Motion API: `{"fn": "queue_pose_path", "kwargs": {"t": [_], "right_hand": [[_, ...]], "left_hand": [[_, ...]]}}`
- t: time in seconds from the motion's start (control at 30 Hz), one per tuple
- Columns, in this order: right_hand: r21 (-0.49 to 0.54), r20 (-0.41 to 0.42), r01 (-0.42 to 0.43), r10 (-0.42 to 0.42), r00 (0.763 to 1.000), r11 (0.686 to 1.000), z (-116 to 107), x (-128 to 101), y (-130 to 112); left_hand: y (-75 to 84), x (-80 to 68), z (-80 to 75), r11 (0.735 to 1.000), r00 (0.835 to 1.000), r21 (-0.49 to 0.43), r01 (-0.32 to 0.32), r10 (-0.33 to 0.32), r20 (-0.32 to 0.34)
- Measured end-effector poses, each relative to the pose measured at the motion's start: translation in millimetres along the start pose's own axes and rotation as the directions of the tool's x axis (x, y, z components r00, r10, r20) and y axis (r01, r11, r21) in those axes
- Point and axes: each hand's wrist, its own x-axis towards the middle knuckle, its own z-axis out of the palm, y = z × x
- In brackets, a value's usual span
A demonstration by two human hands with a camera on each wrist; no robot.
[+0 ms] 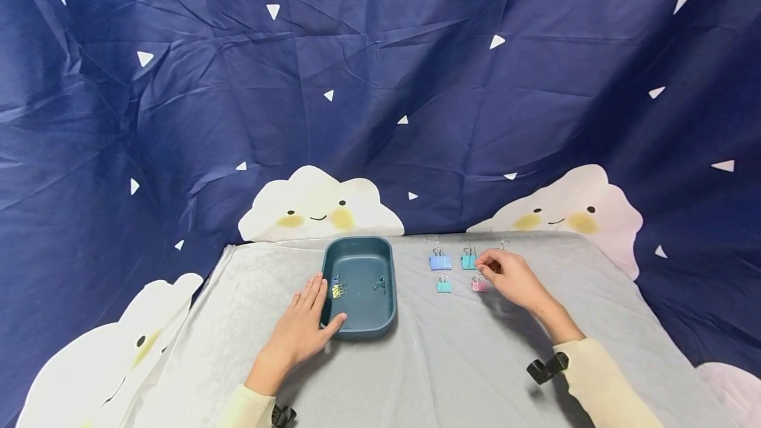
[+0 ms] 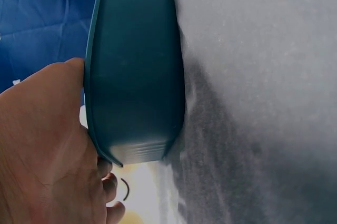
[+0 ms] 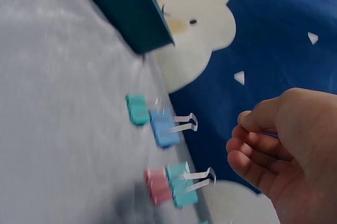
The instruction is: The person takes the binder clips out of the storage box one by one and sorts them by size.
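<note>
My left hand [image 1: 303, 325] rests against the left side and near rim of a dark teal box [image 1: 389, 312], fingers extended and thumb spread over the near rim. Inside lie a yellow-patterned binder clip [image 1: 338, 291], a small blue one just behind it and a dark clip [image 1: 380, 285]. My right hand [image 1: 512, 276] hovers by the binder clips on the right, fingers loosely bent and nothing between them in the right wrist view. Nearest are a larger teal clip [image 1: 468, 261] and a pink clip [image 3: 158, 186]. Left of them sit a blue clip [image 1: 440, 262] and a small teal clip [image 1: 444, 286].
Partly behind the right hand, silver handles [image 1: 505, 244] of another clip stick up. Grey cloth [image 1: 428, 368] covers the table. A dark blue curtain [image 1: 380, 84] with clouds hangs right behind its far edge.
</note>
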Motion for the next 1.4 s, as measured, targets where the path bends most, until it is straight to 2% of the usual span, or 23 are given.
{"fn": "queue_pose_path", "kwargs": {"t": [0.2, 0.4, 0.9, 1.13, 1.4], "right_hand": [[0.017, 0.058, 0.039, -0.040, 0.998, 0.999, 12.0, 14.5, -27.7], [0.010, 0.078, 0.080, -0.080, 0.994, 0.997, 26.4, 31.0, -50.3], [0.082, 0.139, 0.202, -0.212, 0.967, 0.976, 61.1, 63.6, -86.6], [0.091, 0.210, 0.247, -0.261, 0.942, 0.965, 86.8, 80.7, -106.5], [0.084, 0.326, 0.288, -0.299, 0.897, 0.954, 115.8, 101.4, -137.8]], "left_hand": [[-0.7, -1.5, 0.7, 1.000, 1.000, -0.007, 0.005, -0.005, 0.002], [-1.2, -0.9, 0.8, 1.000, 1.000, -0.004, 0.004, -0.004, -0.001], [3.5, -2.2, -2.2, 1.000, 1.000, -0.009, 0.000, 0.000, 0.001], [1.8, -1.3, -0.5, 1.000, 1.000, -0.004, 0.008, -0.008, 0.016], [1.4, -1.2, -3.5, 1.000, 1.000, -0.007, 0.007, -0.007, 0.021]]}}
